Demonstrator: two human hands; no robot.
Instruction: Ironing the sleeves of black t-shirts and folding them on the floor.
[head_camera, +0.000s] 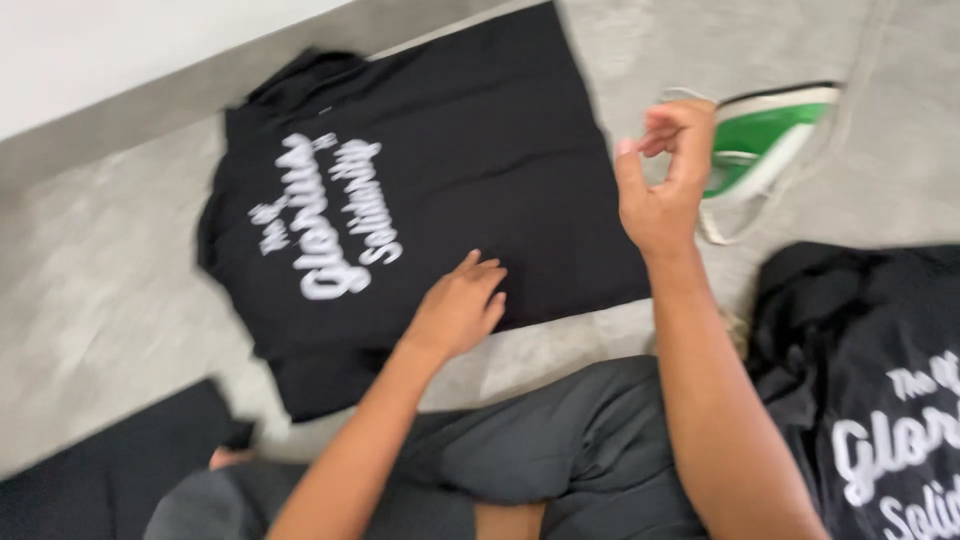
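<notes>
Left hand (462, 305) flat, fingers spread on black printed T-shirt (430, 190) on grey floor (100, 290), right hand (668, 170) raised, fingers curled, empty, near green iron (770, 135)

The whole view was motion-blurred. The second shirt (880, 400) was cut off by the right and bottom edges. The iron (765, 135) was partly hidden behind the right hand (665, 180). A dark cloth (90, 475) ran off the bottom-left corner.
</notes>
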